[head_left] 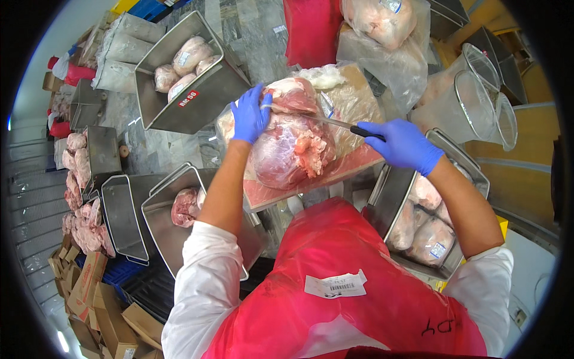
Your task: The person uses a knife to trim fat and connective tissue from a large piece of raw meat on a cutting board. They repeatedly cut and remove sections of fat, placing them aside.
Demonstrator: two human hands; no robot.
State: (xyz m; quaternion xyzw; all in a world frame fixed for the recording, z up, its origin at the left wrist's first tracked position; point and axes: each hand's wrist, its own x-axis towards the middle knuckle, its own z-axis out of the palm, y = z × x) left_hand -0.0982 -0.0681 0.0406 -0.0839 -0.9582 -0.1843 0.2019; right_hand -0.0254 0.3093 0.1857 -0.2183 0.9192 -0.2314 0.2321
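Observation:
A large piece of raw meat (281,149), red with white fat, lies on a board (272,194) in front of me. My left hand (248,116), in a blue glove, rests on the meat's left side with fingers outstretched and thumb apart. A knife (338,123) is in my gloved right hand (403,143), closed around its black handle. Its blade points left and lies across the meat, below the upper lobe; the tip is hard to make out near my left thumb. Clear plastic (353,107) and a small label lie on the board's right part.
Metal tubs with wrapped meat stand at the far left (143,99), near left (164,230) and right (382,209). A person in a red apron (308,36) stands opposite, beside a bagged piece (382,21). Cardboard boxes (113,317) lie low on the left; wire hoops with bags (475,107) stand at right.

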